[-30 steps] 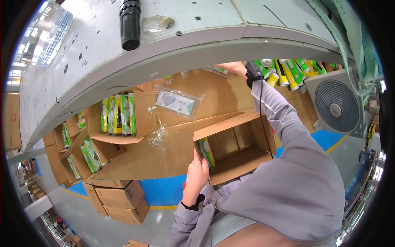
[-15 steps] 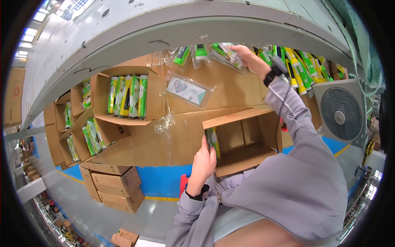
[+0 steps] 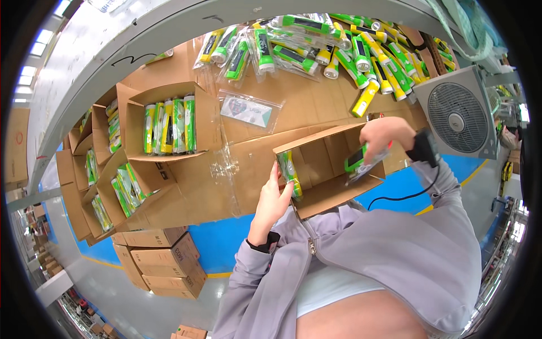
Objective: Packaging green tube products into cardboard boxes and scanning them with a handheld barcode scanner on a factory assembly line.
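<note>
An open cardboard box [image 3: 327,198] sits on the near edge of the cardboard-covered table. Along its left inside wall stands a bagged green-and-yellow flashlight [image 3: 291,176]. My left hand [image 3: 273,199] rests against that left wall from outside, its fingers stretched along the rim and the thumb over the edge. At the box's right side, my right hand [image 3: 385,137] grips a green flashlight [image 3: 355,160] in clear plastic, held over the opening. A heap of green and yellow flashlights [image 3: 361,62] lies at the far side of the table, many in clear bags.
Several open boxes with upright flashlights, among them a larger box [image 3: 197,121], stand at the left. A clear bag with a printed card [image 3: 248,113] lies mid-table. A grey fan [image 3: 457,110] stands at the right. Closed cartons [image 3: 164,257] are stacked on the floor. A grey shelf beam [image 3: 226,17] crosses above.
My right hand has come back from the far heap to the box with a bagged flashlight in it. My left hand has stayed at the box's left wall. The view has shifted.
</note>
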`<state>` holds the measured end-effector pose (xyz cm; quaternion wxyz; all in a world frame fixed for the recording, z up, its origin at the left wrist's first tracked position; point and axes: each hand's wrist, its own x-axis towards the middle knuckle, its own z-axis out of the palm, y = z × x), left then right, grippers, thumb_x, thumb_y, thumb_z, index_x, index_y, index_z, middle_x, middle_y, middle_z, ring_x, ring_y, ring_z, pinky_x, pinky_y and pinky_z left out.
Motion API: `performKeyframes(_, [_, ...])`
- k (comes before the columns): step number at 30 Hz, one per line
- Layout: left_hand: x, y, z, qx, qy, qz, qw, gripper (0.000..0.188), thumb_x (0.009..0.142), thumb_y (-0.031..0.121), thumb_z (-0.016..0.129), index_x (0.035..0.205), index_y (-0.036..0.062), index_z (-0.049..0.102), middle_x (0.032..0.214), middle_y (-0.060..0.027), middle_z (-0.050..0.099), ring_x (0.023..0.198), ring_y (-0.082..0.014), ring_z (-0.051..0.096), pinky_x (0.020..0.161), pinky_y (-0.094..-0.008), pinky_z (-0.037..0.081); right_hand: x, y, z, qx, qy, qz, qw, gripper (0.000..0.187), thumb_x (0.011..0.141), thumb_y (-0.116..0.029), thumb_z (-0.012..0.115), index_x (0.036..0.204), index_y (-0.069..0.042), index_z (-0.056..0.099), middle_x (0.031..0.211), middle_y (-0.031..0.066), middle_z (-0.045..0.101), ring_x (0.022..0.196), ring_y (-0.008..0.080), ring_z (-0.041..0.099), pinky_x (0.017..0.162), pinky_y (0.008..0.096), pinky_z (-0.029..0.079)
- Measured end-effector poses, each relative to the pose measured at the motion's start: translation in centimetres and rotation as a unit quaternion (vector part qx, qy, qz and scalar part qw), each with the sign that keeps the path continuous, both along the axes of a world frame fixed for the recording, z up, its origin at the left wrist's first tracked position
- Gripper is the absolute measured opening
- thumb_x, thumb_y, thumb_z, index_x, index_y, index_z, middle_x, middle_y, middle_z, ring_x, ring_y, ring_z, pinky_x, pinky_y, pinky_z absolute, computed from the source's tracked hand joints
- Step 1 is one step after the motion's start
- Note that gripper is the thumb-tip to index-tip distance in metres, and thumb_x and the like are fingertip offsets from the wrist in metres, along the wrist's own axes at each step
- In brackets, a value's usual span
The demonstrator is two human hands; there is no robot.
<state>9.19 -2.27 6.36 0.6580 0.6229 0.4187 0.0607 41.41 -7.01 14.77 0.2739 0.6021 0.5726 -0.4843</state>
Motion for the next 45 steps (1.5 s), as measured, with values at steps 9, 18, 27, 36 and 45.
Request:
performKeyframes(9, [0.1, -0.2, -0.9, 0.064, 0.004, -0.033, 0.997, 0.066, 0.086, 0.017, 0.053, 0.139, -0.0075, 0.022, 0.12, -0.0288, 0.054, 0.093, -0.0327, 0.065, 0.081, -0.0362, 0.051, -4.5, -0.4, -6.6, 0.067, 0.094, -0.158, 0.981, 0.066, 0.064, -0.034, 0.072, 0.116, 0.003, 0.057, 0.101, 0.0169, 0.065, 0.092, 0.025, 0.062, 0.079, 0.034, 0.049])
performKeyframes(18, [-0.3, 0.3, -2.1, 0.073, -0.012, -0.036, 0.997, 0.069, 0.085, 0.024, 0.057, 0.137, -0.0095, 0.026, 0.117, -0.0287, 0.056, 0.091, -0.0336, 0.065, 0.083, -0.0359, 0.049, -9.2, -6.3, -9.8, 0.255, 0.276, -0.792, 0.481, 0.063, 0.081, -0.041, 0.063, 0.126, -0.003, 0.04, 0.108, 0.0071, 0.055, 0.083, 0.0163, 0.058, 0.069, 0.0303, 0.049])
performKeyframes(27, [-0.3, 0.7, -1.0, 0.058, -0.013, -0.051, 0.997, 0.071, 0.083, 0.026, 0.058, 0.135, -0.0113, 0.028, 0.112, -0.0294, 0.058, 0.095, -0.0362, 0.063, 0.084, -0.0367, 0.049, -6.1, -5.6, -8.1, 0.266, 0.159, -0.611, 0.729, 0.068, 0.06, -0.02, 0.071, 0.121, -0.001, 0.045, 0.086, 0.0088, 0.06, 0.076, 0.0165, 0.059, 0.066, 0.0292, 0.048])
performKeyframes(36, [-0.3, 1.2, -2.1, 0.084, -0.008, -0.09, 0.992, 0.067, 0.085, 0.026, 0.057, 0.135, -0.0091, 0.03, 0.112, -0.0276, 0.059, 0.106, -0.0366, 0.058, 0.088, -0.0387, 0.046, -4.2, -4.8, -16.9, -0.015, 0.294, -0.038, 0.955, 0.084, 0.074, -0.057, 0.065, 0.132, 0.0, 0.043, 0.125, 0.0184, 0.053, 0.113, 0.0288, 0.053, 0.094, 0.0346, 0.042])
performKeyframes(45, [-0.6, 1.5, -3.2, 0.087, -0.025, -0.084, 0.992, 0.069, 0.085, 0.032, 0.056, 0.134, -0.0097, 0.031, 0.113, -0.0295, 0.057, 0.109, -0.0392, 0.056, 0.091, -0.0391, 0.044, -9.8, -2.0, -7.4, 0.039, 0.06, -0.127, 0.989, 0.072, 0.091, -0.06, 0.034, 0.131, -0.002, 0.046, 0.131, 0.0188, 0.049, 0.118, 0.0322, 0.049, 0.1, 0.0364, 0.036])
